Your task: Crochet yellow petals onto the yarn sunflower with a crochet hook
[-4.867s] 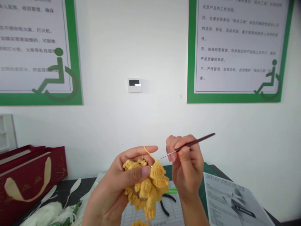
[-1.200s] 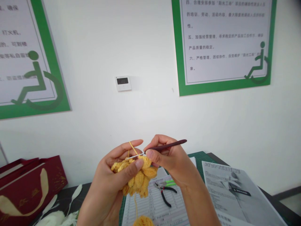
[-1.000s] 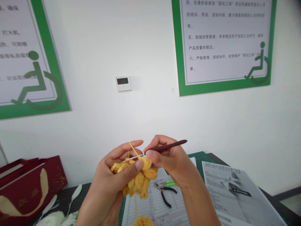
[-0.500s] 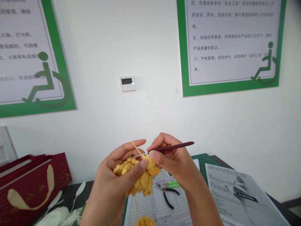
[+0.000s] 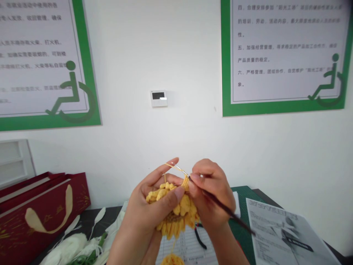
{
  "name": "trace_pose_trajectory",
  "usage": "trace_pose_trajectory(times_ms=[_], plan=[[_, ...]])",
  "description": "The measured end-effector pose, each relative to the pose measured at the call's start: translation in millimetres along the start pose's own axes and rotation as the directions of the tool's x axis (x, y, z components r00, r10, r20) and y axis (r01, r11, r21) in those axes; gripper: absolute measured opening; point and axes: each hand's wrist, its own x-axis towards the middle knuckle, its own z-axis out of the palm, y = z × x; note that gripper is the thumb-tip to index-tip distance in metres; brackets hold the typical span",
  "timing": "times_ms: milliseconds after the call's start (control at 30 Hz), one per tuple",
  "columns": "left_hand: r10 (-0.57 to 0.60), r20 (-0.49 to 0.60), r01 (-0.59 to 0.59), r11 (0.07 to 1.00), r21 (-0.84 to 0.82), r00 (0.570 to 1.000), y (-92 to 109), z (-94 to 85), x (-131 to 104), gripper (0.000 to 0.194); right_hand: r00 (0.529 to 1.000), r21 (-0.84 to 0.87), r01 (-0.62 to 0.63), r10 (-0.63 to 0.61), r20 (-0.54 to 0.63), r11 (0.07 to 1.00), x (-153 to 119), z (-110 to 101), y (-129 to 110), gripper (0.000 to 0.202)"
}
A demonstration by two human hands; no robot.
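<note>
My left hand (image 5: 154, 202) is closed on a yellow crocheted flower (image 5: 176, 217), thumb across its front; part of a brown centre shows among the petals. Yellow yarn runs over its raised index finger. In my right hand (image 5: 213, 191) is a crochet hook (image 5: 228, 210) with a dark red handle, pinched near its metal shaft. The hook's tip points up and left, by the left index fingertip, with the yarn along it. Below the flower, a ball of yellow yarn (image 5: 172, 259) shows at the bottom edge.
Pliers (image 5: 200, 237), partly hidden, lie on a printed sheet (image 5: 190, 244) over a green cutting mat (image 5: 245, 221). At right is a grey printed page (image 5: 289, 235). Dark red gift bags (image 5: 46, 217) stand at left, near white yarn (image 5: 68, 246) and white leaf-shaped pieces (image 5: 99, 215).
My right hand has turned the hook: its handle now slopes down to the right and its tip has lifted out toward the left index finger. The whole view has shifted slightly left.
</note>
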Motion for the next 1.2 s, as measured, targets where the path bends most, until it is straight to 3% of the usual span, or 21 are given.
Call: trace_pose_trajectory(times_ms=[67,167,267,367,533,700,1000,1200], plan=[[-0.071,0.051,0.072,0.997,-0.009,0.996,1,-4.5,1,0.067,0.978,0.245,-0.210,0.203,0.053,0.946,-1,3,4,0.005],[-0.031,0.064,0.028,0.998,0.053,0.997,1,-8.9,4,0.070,0.861,0.450,-0.507,0.456,0.225,0.735,1,2,6,0.012],[0.034,0.055,-0.039,0.994,0.100,0.998,0,-9.1,4,0.070,0.779,0.514,-0.620,0.542,0.315,0.592,3,-1,3,0.015],[0.047,0.041,-0.052,0.991,0.127,0.998,1,-8.6,4,0.061,0.743,0.518,-0.662,0.562,0.363,0.541,4,-3,-1,0.015],[0.015,0.117,-0.026,0.995,0.093,0.993,3,-12.9,5,0.043,0.753,0.489,-0.645,0.594,0.281,0.587,5,-5,-3,0.018],[-0.008,0.131,-0.005,0.995,0.102,0.991,3,-15.0,6,0.039,0.772,0.457,-0.630,0.569,0.283,0.628,8,-11,-1,0.019],[-0.016,0.114,-0.001,0.989,0.145,0.993,2,-14.7,9,0.041,0.880,0.293,-0.454,0.373,0.293,0.842,13,-26,1,0.015],[-0.027,0.096,0.014,0.991,0.135,0.995,1,-14.1,10,0.041,0.927,0.121,-0.291,0.248,0.281,0.949,13,-28,-3,0.014]])
